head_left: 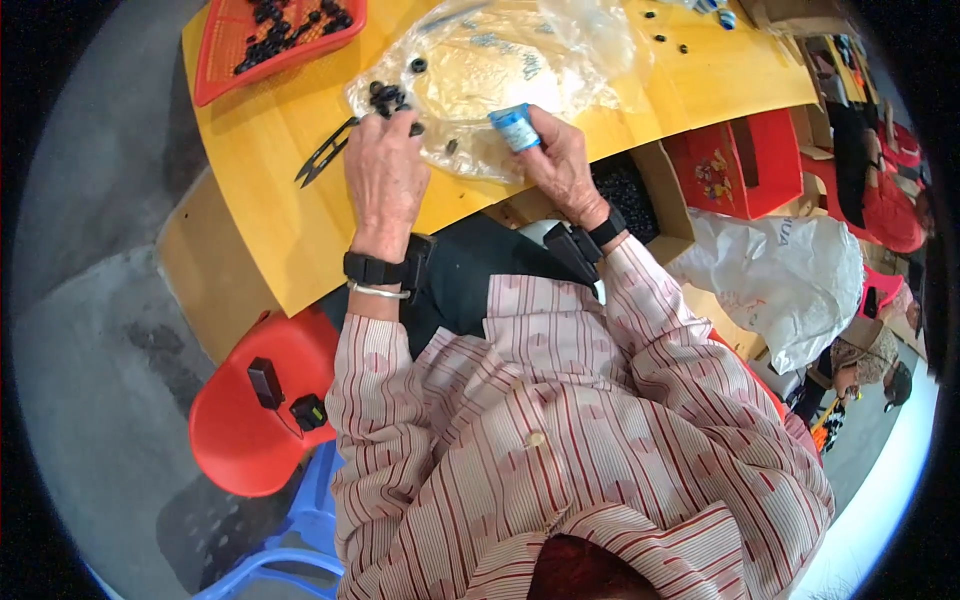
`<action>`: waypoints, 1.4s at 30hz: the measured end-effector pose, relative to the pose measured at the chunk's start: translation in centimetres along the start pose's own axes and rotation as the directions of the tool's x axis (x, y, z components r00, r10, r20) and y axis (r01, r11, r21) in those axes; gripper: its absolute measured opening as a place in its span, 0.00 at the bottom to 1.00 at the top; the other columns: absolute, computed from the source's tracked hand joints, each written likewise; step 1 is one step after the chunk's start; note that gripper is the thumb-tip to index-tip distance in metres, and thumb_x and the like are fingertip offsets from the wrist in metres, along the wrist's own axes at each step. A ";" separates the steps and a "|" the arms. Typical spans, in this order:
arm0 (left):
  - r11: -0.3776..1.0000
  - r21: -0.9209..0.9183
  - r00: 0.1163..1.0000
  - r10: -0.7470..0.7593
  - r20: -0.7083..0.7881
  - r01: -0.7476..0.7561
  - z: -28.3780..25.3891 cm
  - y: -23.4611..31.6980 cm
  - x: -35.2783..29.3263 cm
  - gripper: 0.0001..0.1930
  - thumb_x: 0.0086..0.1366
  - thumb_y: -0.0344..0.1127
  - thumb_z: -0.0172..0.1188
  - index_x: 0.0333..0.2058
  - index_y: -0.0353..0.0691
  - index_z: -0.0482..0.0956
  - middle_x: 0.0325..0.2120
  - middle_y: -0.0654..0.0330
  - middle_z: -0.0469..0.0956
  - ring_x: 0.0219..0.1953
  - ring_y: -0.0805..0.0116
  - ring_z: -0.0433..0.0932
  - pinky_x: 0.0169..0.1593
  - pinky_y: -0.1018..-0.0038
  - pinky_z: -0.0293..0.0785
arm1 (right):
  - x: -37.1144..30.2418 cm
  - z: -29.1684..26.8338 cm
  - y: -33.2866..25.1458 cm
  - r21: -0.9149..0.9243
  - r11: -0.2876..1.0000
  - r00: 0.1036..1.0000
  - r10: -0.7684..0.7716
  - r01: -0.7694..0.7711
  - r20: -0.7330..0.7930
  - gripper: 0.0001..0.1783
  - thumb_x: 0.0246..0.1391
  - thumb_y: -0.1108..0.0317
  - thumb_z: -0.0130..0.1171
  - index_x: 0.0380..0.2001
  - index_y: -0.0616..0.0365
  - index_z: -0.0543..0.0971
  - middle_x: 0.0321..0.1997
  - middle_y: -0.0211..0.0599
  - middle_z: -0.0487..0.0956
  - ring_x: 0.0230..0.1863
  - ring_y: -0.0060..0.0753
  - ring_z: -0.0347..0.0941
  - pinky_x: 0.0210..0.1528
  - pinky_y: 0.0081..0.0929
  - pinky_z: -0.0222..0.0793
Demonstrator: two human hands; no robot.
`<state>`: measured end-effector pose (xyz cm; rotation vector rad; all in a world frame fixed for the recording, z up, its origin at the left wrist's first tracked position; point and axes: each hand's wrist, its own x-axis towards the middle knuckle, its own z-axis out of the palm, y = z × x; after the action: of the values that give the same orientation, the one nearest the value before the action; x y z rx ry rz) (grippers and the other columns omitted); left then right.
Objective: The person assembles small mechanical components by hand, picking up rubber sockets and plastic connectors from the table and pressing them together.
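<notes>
My right hand (565,165) grips a short blue-and-white cylinder (515,127), its end pointing up and to the left above a clear plastic bag. My left hand (387,175) is at the bag's left edge, fingers curled down and closed, with a small black part (417,129) at the fingertips. Just beyond those fingers lies a small heap of black round parts (385,97). One black ring (418,65) sits apart on the clear plastic bag (480,80). Black thread snips (325,158) rest on the table, left of my left hand. The undersides of the left fingers are hidden.
A red basket (215,60) with black parts stands at the yellow table's (270,200) far left. Small black pieces (661,38) lie far right. Below the right edge are a box of black bits (625,190), a red box (745,165) and a white bag (780,280).
</notes>
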<state>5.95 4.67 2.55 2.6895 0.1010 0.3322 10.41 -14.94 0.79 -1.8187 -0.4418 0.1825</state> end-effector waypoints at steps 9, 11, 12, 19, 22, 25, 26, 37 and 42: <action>0.851 -0.475 0.974 -0.215 0.076 0.225 -1.6 0.4 -1.1 0.11 0.54 0.26 0.58 0.37 0.36 0.72 0.27 0.57 0.72 0.29 0.65 0.70 0.35 0.72 0.67 | 1.0 -2.2 -1.9 -0.125 0.988 0.995 -0.088 0.092 0.039 0.17 0.55 0.68 0.52 0.48 0.58 0.72 0.37 0.40 0.77 0.35 0.29 0.74 0.35 0.25 0.70; 0.644 -0.689 0.940 -0.289 0.183 0.333 -1.6 0.0 -2.3 0.10 0.57 0.29 0.57 0.39 0.36 0.72 0.26 0.63 0.71 0.27 0.77 0.66 0.34 0.80 0.67 | 2.4 -3.0 -2.5 -0.194 0.965 0.984 -0.173 0.177 0.039 0.19 0.54 0.72 0.50 0.50 0.58 0.69 0.39 0.38 0.78 0.36 0.31 0.74 0.37 0.25 0.71; 0.637 -0.697 0.941 -0.284 0.186 0.330 -1.3 0.2 -2.9 0.10 0.57 0.29 0.57 0.39 0.36 0.72 0.26 0.63 0.71 0.27 0.77 0.66 0.34 0.80 0.67 | 3.1 -3.7 -2.2 -0.206 0.963 0.985 -0.171 0.175 0.037 0.19 0.54 0.72 0.50 0.50 0.58 0.69 0.39 0.38 0.78 0.36 0.31 0.74 0.37 0.25 0.71; 0.639 -0.686 0.926 -0.349 0.145 0.348 -0.4 1.5 -5.3 0.09 0.58 0.30 0.57 0.38 0.36 0.72 0.23 0.64 0.70 0.23 0.76 0.68 0.31 0.80 0.68 | 6.7 -4.6 -0.4 -0.455 0.861 0.967 -0.253 0.227 0.004 0.16 0.46 0.78 0.46 0.42 0.60 0.70 0.39 0.38 0.78 0.38 0.43 0.73 0.41 0.32 0.70; 0.691 -0.645 0.933 -0.346 0.101 0.326 -0.2 1.4 -5.6 0.09 0.58 0.29 0.57 0.37 0.36 0.72 0.23 0.62 0.71 0.23 0.75 0.70 0.30 0.79 0.69 | 7.3 -4.0 -0.1 -0.581 0.752 0.945 -0.311 0.310 0.101 0.14 0.43 0.78 0.47 0.37 0.59 0.70 0.39 0.36 0.78 0.38 0.45 0.70 0.43 0.37 0.68; 0.705 -0.631 0.936 -0.336 0.104 0.323 0.1 1.0 -5.9 0.09 0.57 0.28 0.58 0.37 0.37 0.73 0.23 0.61 0.72 0.23 0.74 0.71 0.30 0.78 0.69 | 7.5 -3.9 -0.6 -0.637 0.709 0.953 -0.233 0.303 0.194 0.15 0.40 0.78 0.47 0.37 0.57 0.70 0.37 0.36 0.78 0.38 0.44 0.68 0.43 0.39 0.67; 0.703 -0.632 0.935 -0.338 0.105 0.325 0.2 1.0 -6.0 0.09 0.57 0.28 0.58 0.37 0.37 0.73 0.23 0.61 0.72 0.23 0.74 0.71 0.30 0.78 0.69 | 7.6 -4.0 -1.0 -0.611 0.730 0.951 -0.251 0.307 0.178 0.15 0.40 0.78 0.47 0.36 0.56 0.70 0.36 0.35 0.78 0.38 0.44 0.68 0.43 0.39 0.67; 0.758 -0.602 0.957 -0.288 0.032 0.249 0.4 0.9 -6.3 0.09 0.55 0.27 0.59 0.36 0.37 0.74 0.23 0.61 0.71 0.22 0.73 0.71 0.29 0.78 0.69 | 7.2 -4.2 -0.1 -0.605 0.716 0.937 -0.266 0.349 0.227 0.15 0.42 0.79 0.51 0.38 0.58 0.71 0.36 0.37 0.75 0.40 0.44 0.67 0.44 0.36 0.68; 0.766 -0.597 0.960 -0.280 0.025 0.239 0.5 1.0 -6.2 0.09 0.55 0.27 0.59 0.36 0.37 0.74 0.23 0.62 0.71 0.22 0.73 0.70 0.29 0.78 0.69 | 6.9 -4.0 -0.8 -0.598 0.699 0.919 -0.272 0.392 0.285 0.20 0.36 0.82 0.53 0.38 0.58 0.70 0.39 0.37 0.75 0.43 0.45 0.66 0.45 0.36 0.69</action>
<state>0.04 2.83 1.20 2.0007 0.3295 0.3024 17.93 -15.62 3.39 -2.3652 -1.0616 -0.0856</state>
